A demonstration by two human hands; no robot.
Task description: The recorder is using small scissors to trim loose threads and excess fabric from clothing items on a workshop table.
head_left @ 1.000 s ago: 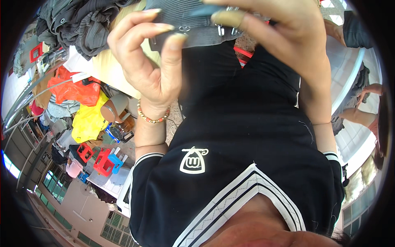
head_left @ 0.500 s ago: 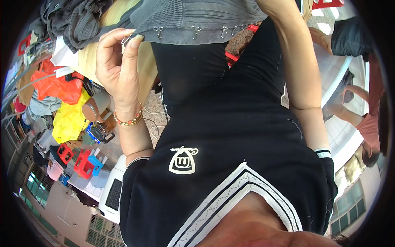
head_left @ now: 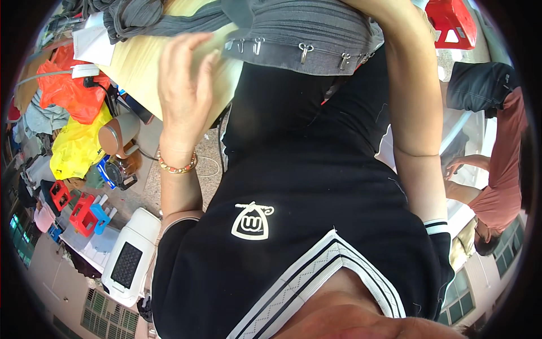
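A grey ribbed knit garment lies over the black-trousered lap and the edge of the table. Along its near band hang several small silver metal pins, shaped like safety pins. My left hand, wearing a beaded bracelet, is raised just left of the band's end. Its thumb and fingers stand apart, slightly blurred, and nothing shows between them. My right forearm reaches up past the garment's right end. The right hand itself is cut off by the top edge.
A pale wooden table holds more grey knit cloth and white paper. To the left are orange and yellow bags and a kettle. A red stool and another person are at right.
My left hand has let go of the garment's edge and the metal pin it pinched, and its fingers have spread. The garment band has shifted to the right.
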